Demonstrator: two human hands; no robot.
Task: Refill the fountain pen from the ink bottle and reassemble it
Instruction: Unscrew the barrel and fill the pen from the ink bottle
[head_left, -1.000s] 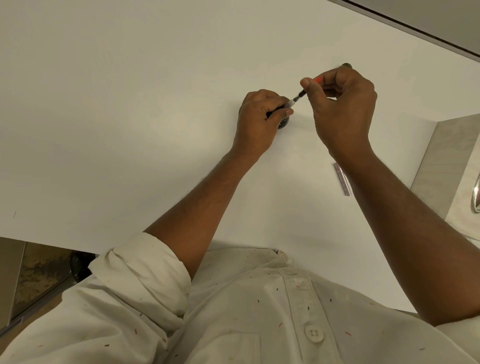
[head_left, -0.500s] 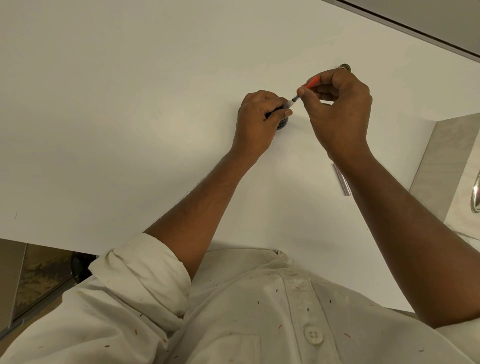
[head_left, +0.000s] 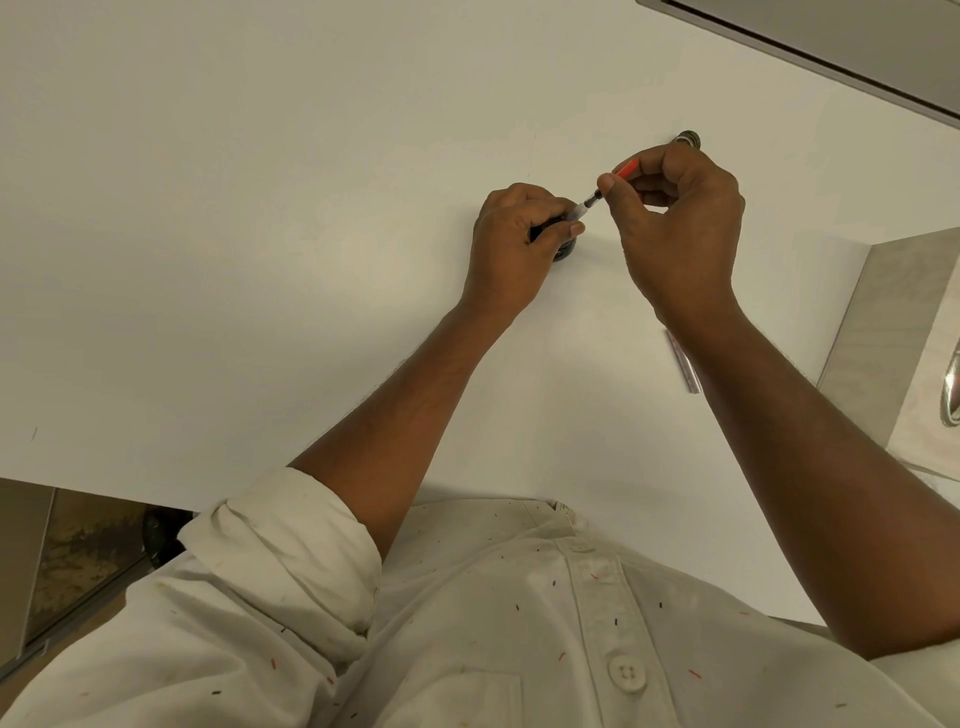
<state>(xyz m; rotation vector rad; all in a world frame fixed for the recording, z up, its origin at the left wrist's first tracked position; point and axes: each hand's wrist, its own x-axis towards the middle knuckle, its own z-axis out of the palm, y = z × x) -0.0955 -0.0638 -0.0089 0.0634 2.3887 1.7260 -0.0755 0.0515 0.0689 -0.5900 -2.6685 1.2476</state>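
My left hand (head_left: 511, 244) is wrapped around the small dark ink bottle (head_left: 564, 250), which stands on the white table (head_left: 260, 234) and is mostly hidden by my fingers. The pen's inner part (head_left: 589, 202), clear and black with a red end (head_left: 626, 169), slants down into the bottle's top. My right hand (head_left: 675, 234) pinches its red upper end between thumb and fingers. The nib is hidden. The silvery pen barrel (head_left: 683, 364) lies on the table, partly under my right forearm.
A small round dark cap (head_left: 688, 138) sits just beyond my right hand. A grey ledge (head_left: 893, 322) borders the table on the right, with a shiny metal object (head_left: 953, 384) at the frame edge. The table's near edge runs by my white shirt.
My right hand's fingers have shifted on the pen's upper end, so more of the red part shows. The left hand and the bottle have stayed in place.
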